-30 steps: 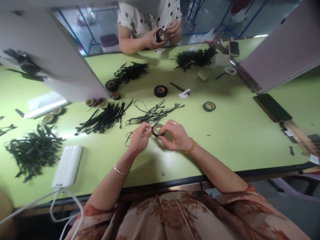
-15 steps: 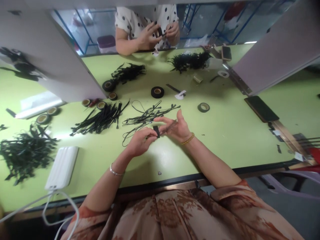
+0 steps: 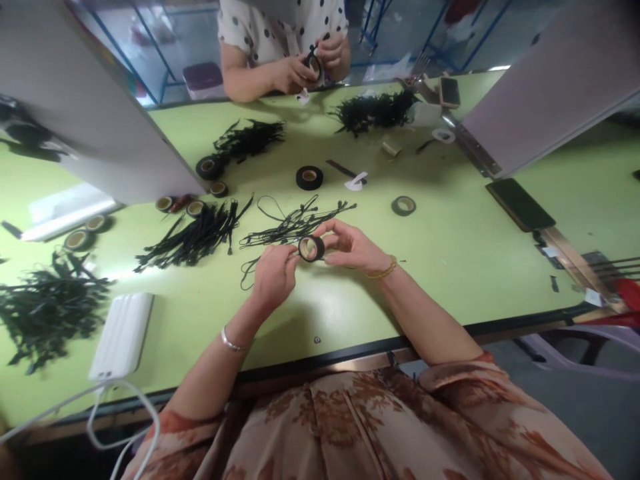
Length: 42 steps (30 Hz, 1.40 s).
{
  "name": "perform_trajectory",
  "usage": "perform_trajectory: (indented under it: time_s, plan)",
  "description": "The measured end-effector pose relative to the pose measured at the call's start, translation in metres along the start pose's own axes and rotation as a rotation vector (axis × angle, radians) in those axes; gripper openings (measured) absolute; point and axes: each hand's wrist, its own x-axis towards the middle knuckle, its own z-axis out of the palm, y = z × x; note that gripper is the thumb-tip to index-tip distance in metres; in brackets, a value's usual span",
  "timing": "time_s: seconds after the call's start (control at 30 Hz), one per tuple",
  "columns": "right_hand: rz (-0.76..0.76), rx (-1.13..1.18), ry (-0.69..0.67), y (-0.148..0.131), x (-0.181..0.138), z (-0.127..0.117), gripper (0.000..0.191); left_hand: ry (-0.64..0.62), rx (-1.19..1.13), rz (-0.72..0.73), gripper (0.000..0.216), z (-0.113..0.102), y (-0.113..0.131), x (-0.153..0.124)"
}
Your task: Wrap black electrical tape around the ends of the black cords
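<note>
Above the green table, my right hand (image 3: 354, 248) grips a small roll of black tape (image 3: 321, 249) between thumb and fingers, its round core facing me. Close by on the left, my left hand (image 3: 274, 275) is closed in a pinch at the roll's left edge. What its fingertips hold is mostly hidden; only a thin dark bit shows. Just beyond both hands lies a loose bunch of thin black cables (image 3: 280, 230), and one loop (image 3: 247, 275) reaches down beside my left hand.
Left are a pile of black straps (image 3: 193, 237), a heap of dark pieces (image 3: 50, 310) and a white power bank (image 3: 121, 333). Tape rolls (image 3: 309, 177) (image 3: 403, 205) lie beyond. A phone (image 3: 520, 203) is at right. Across the table a co-worker's hands (image 3: 310, 67) hold another roll.
The tape roll has come into view between my hands, turned with its core toward me. My right hand's spread fingers have closed around it, palm turned down. The co-worker's hands shifted slightly.
</note>
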Motion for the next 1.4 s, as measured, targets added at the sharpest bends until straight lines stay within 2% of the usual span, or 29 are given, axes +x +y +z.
perform_trajectory:
  time_s: [0.1, 0.2, 0.3, 0.37, 0.5, 0.6, 0.67, 0.77, 0.83, 0.93, 1.0, 1.07, 1.17, 1.23, 1.3, 1.4]
  plan:
    - [-0.017, -0.176, 0.120, 0.000, 0.000, 0.014, 0.044, -0.049, 0.035, 0.003, 0.019, 0.003, 0.000, -0.001]
    - [-0.060, -0.240, 0.236, 0.002, 0.000, 0.021, 0.038, -0.050, 0.071, -0.028, 0.019, 0.005, 0.002, -0.002]
    - [-0.174, -0.293, 0.262, 0.001, -0.001, 0.024, 0.034, -0.027, -0.034, -0.131, 0.017, 0.005, 0.005, -0.001]
    - [-0.258, -0.448, 0.235, -0.001, -0.002, 0.025, 0.028, -0.051, -0.262, -0.300, 0.014, 0.004, 0.004, 0.001]
    - [-0.423, -0.866, 0.198, 0.001, -0.003, 0.027, 0.015, -0.131, -0.978, -0.723, 0.019, 0.003, 0.003, 0.007]
    - [-0.422, -1.030, 0.194, 0.007, -0.004, 0.028, 0.013, -0.094, -1.283, -0.809, 0.030, 0.002, 0.003, 0.009]
    - [-0.385, -1.096, 0.186, 0.010, -0.004, 0.027, 0.015, -0.067, -1.276, -0.765, 0.036, 0.001, 0.003, 0.008]
    - [-0.389, -1.090, 0.188, 0.012, -0.004, 0.028, 0.027, -0.048, -1.050, -0.617, 0.032, 0.000, 0.001, 0.005]
    - [-0.423, -1.054, 0.293, 0.011, -0.004, 0.029, 0.029, -0.017, -0.794, -0.465, 0.028, -0.001, 0.000, 0.003]
    - [-0.462, -1.084, 0.554, 0.007, -0.006, 0.030, 0.020, -0.004, -0.385, -0.189, 0.025, -0.002, 0.001, 0.002]
    - [-0.442, -1.153, 0.634, 0.003, -0.006, 0.031, 0.019, -0.041, -0.209, -0.037, 0.026, -0.001, 0.001, 0.001]
    - [-0.347, -1.211, 0.587, 0.000, -0.006, 0.030, 0.021, -0.089, -0.118, 0.074, 0.028, 0.000, 0.002, 0.001]
    - [-0.057, -1.157, 0.372, -0.004, -0.004, 0.029, 0.026, -0.144, -0.055, 0.178, 0.028, -0.001, 0.003, 0.000]
    - [0.124, -0.991, 0.236, -0.005, -0.002, 0.029, 0.029, -0.166, -0.015, 0.216, 0.028, -0.001, 0.004, 0.000]
    - [0.234, -0.788, 0.164, -0.003, -0.001, 0.030, 0.026, -0.184, 0.021, 0.250, 0.027, 0.000, 0.004, -0.001]
    - [0.291, -0.503, 0.205, 0.002, 0.002, 0.037, 0.017, -0.196, 0.064, 0.288, 0.024, 0.005, 0.005, -0.002]
